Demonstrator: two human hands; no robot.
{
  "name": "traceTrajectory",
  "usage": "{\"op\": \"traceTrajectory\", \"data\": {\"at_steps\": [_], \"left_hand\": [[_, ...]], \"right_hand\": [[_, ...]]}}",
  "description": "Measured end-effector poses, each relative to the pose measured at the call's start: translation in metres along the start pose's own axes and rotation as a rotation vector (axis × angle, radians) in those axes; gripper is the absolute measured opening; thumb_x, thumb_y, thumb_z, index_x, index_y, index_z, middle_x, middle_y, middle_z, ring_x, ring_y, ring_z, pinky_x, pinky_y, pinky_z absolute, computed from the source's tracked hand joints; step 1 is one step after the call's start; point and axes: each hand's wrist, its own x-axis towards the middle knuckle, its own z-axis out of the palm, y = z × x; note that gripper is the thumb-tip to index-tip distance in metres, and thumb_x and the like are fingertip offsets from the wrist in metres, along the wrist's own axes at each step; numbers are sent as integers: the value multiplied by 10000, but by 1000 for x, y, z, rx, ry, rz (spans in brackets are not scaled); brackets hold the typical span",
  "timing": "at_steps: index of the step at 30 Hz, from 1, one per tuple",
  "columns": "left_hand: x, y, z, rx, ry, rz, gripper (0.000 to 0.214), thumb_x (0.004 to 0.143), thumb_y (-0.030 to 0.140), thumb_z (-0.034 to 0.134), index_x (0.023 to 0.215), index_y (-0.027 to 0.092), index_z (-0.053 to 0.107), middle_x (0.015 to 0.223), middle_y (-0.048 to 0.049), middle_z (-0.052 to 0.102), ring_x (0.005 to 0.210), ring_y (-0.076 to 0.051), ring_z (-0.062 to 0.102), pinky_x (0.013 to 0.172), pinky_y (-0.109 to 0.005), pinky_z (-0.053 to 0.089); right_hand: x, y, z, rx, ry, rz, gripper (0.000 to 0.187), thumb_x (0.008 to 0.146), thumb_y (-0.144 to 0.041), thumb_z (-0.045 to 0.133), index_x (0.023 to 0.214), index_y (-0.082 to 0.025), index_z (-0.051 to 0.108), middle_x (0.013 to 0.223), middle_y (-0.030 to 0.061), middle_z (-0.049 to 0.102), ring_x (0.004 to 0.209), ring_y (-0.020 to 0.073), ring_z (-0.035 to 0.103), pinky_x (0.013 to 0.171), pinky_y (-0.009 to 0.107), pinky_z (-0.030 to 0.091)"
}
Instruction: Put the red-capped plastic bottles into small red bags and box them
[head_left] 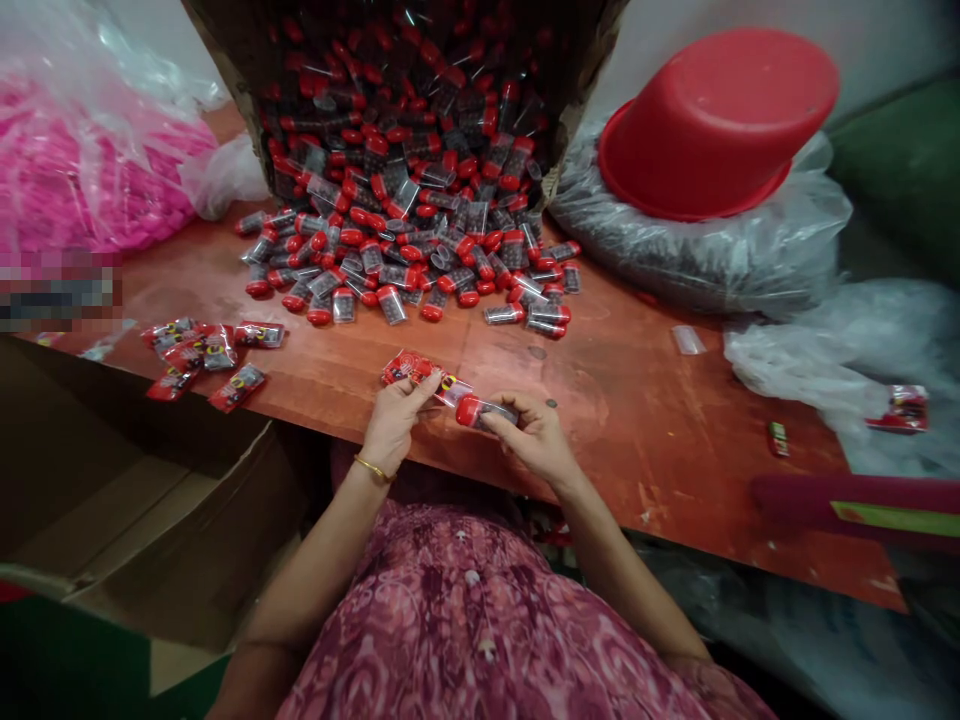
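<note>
My left hand (398, 415) is closed on a red printed plastic packet (409, 366), pinched between thumb and fingers near the table's front edge. Right beside it, my right hand (534, 437) grips a small clear container with a red cap (469, 411). The cap points left, at the open-looking clear end of the packet; whether the two touch I cannot tell. Farther back lies a heap of similar red-capped containers (390, 250), spilling out of a cardboard box (592, 90) onto the table. Several red packets with dark contents (202, 350) lie to the left.
A red tub (720, 120) sits upside down on a clear bag of dark pieces (697, 260) at back right. Pink items fill a plastic bag (97, 170) at left. An open carton (150, 530) stands below the table's left edge. A small green-red item (778, 438) lies right.
</note>
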Motion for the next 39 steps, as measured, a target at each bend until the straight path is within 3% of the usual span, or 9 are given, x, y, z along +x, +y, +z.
{"op": "traceTrajectory", "data": {"at_steps": [8, 10, 16, 21, 28, 33, 39], "left_hand": [[-1, 3, -5, 32, -8, -21, 308, 525, 356, 822, 665, 126, 672, 600, -23, 683, 514, -101, 606, 530, -194, 466], [1, 4, -6, -1, 25, -46, 293, 534, 348, 819, 643, 131, 655, 575, -15, 673, 498, -102, 604, 523, -195, 470], [3, 3, -8, -48, -13, -138, 263, 604, 342, 785, 689, 132, 650, 584, -23, 675, 514, -116, 624, 522, -202, 488], [1, 1, -4, -54, -25, -147, 273, 600, 343, 791, 686, 131, 641, 586, -23, 676, 503, -112, 620, 529, -204, 494], [2, -1, -5, -51, -24, -155, 254, 615, 335, 780, 686, 134, 643, 586, -23, 677, 509, -111, 619, 533, -203, 489], [1, -1, -3, -34, -35, -135, 280, 582, 352, 796, 688, 143, 644, 608, -15, 680, 522, -111, 621, 537, -205, 482], [-2, -1, 0, 42, -72, -68, 322, 518, 377, 820, 660, 139, 655, 622, -13, 676, 540, -107, 607, 551, -206, 470]], "right_hand": [[1, -3, 2, 69, -12, 97, 338, 677, -500, 671, 773, -185, 599, 566, -41, 520, 367, 54, 355, 334, 200, 263], [-2, -2, 1, 84, -4, 100, 335, 686, -500, 661, 793, -194, 573, 552, -52, 508, 363, 62, 376, 345, 203, 294], [-10, 0, 2, -67, 231, -147, 232, 715, -396, 643, 803, -219, 522, 710, -8, 577, 605, 123, 531, 575, 257, 455], [-12, 4, 5, -41, 171, -114, 200, 787, -395, 561, 868, -218, 512, 605, -39, 517, 508, 109, 475, 508, 247, 412], [-12, 12, 8, -61, 211, -132, 176, 763, -359, 593, 846, -214, 537, 633, -32, 527, 544, 109, 487, 534, 248, 408], [-13, 12, 9, 88, 118, -1, 240, 751, -423, 610, 841, -210, 544, 557, -54, 498, 413, 80, 412, 405, 212, 327], [-11, 7, 11, 95, 97, 71, 284, 681, -440, 674, 746, -196, 543, 500, -66, 463, 352, 58, 344, 356, 204, 263]]}}
